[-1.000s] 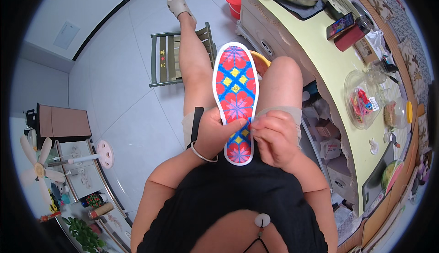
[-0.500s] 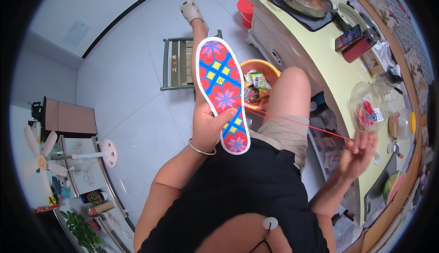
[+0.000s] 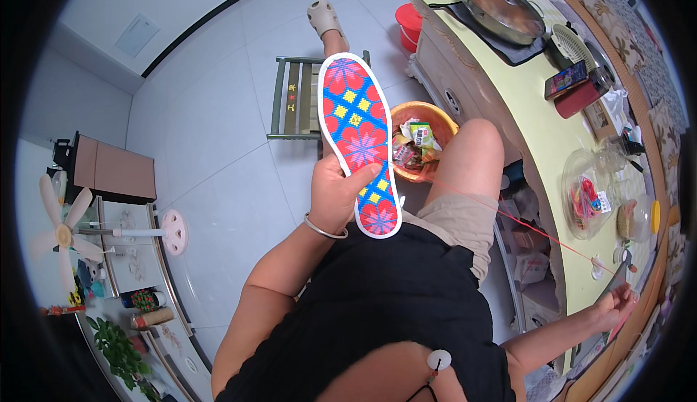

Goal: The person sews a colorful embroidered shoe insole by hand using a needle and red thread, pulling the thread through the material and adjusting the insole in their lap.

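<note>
My left hand [image 3: 336,193] grips an embroidered shoe insole [image 3: 361,139] by its lower half, thumb pressed on the patterned face. The insole has a white rim, with red and pink flowers, blue bands and yellow diamonds. From its right edge a red thread [image 3: 521,221] runs taut out to the right, over my bent knee and the table edge. Far out at the lower right, my right hand [image 3: 616,309] is closed, fingers pinched at the thread's far end. Whether a needle is in those fingers is too small to make out.
An orange bin [image 3: 455,127] of wrappers stands beside my knee, with a small folding stool [image 3: 296,104] behind the insole. On the yellow table [image 3: 541,144] to the right are a lidded pan [image 3: 504,13], a phone [image 3: 566,80] and a plastic tray [image 3: 577,173] of coloured threads.
My right hand has swung farther out, right and down, drawing out more red thread. My left hand still holds the insole, and the whole view has shifted slightly.
</note>
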Available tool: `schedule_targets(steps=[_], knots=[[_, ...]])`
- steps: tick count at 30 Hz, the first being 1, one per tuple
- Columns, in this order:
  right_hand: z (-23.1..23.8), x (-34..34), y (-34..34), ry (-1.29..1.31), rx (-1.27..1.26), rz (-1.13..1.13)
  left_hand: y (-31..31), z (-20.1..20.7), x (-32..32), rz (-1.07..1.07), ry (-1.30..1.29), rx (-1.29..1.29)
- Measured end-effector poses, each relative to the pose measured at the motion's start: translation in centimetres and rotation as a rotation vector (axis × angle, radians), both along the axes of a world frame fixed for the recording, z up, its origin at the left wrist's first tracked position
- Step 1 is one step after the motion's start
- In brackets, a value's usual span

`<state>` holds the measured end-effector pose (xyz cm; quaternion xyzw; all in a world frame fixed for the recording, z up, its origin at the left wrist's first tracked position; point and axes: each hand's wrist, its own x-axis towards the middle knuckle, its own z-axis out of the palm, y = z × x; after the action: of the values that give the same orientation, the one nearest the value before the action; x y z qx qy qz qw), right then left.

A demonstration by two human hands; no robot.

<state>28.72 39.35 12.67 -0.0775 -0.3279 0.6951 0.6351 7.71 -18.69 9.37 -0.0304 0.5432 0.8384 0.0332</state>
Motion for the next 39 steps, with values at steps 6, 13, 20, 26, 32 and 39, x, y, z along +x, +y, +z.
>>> schedule_targets(steps=[6, 13, 20, 26, 32, 39], knots=[[0.4, -0.6, -0.6, -0.123, 0.018, -0.217, 0.0, -0.2, 0.1, 0.028, 0.014, -0.024], [-3.6, -11.9, -19.5, -0.538, 0.220, 0.430, 1.4, -1.0, 1.3, 0.177, 0.502, -0.595], [-2.4, -15.5, -35.8, -0.798, 0.353, 1.349, 1.3, 1.9, 2.1, -0.028, 1.295, -1.031], [-3.1, -15.7, -36.2, -0.772, 0.179, 1.614, 1.2, 1.5, 2.2, -0.014, 1.331, -0.999], [-4.4, -13.7, -34.4, -0.866, 0.258, 1.491, 1.0, 1.1, 2.2, 0.055, 1.303, -0.976], [-5.3, -11.4, -32.1, -0.894, 0.403, 1.324, 0.7, 1.3, 2.4, 0.072, 1.298, -0.971]])
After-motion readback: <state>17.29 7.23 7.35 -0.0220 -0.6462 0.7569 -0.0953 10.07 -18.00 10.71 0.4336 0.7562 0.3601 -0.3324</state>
